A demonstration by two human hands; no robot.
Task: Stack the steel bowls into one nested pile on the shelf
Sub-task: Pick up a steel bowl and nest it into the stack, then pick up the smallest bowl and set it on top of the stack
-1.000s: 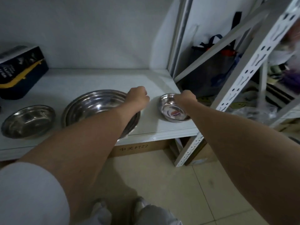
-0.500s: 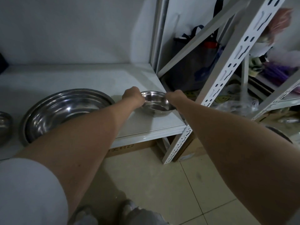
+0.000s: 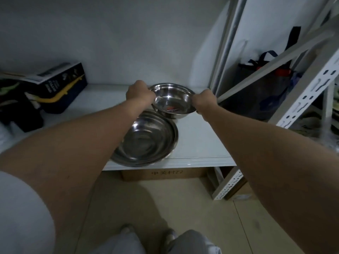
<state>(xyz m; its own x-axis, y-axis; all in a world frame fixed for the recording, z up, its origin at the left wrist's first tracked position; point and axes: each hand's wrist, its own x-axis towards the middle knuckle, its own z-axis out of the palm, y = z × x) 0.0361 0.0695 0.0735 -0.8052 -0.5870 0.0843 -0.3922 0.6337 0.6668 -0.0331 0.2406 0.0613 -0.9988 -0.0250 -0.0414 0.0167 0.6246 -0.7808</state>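
Note:
I hold a small steel bowl (image 3: 171, 100) by its rim with both hands, lifted off the white shelf (image 3: 200, 142). My left hand (image 3: 140, 91) grips the bowl's left edge and my right hand (image 3: 204, 100) grips its right edge. A red sticker shows inside it. The bowl hovers just behind and above the far rim of the large steel bowl (image 3: 146, 142), which rests near the shelf's front edge. My left forearm covers the large bowl's left part. The third bowl is out of sight.
A dark box with a yellow stripe (image 3: 60, 88) sits at the shelf's back left. White slotted uprights (image 3: 300, 103) and a diagonal brace stand to the right, with a dark bag (image 3: 260, 88) behind them. A cardboard box (image 3: 165, 174) lies under the shelf.
Both hands have lifted the small bowl off the shelf and carried it left toward the large bowl. The view has swung back left, so the dark box shows again.

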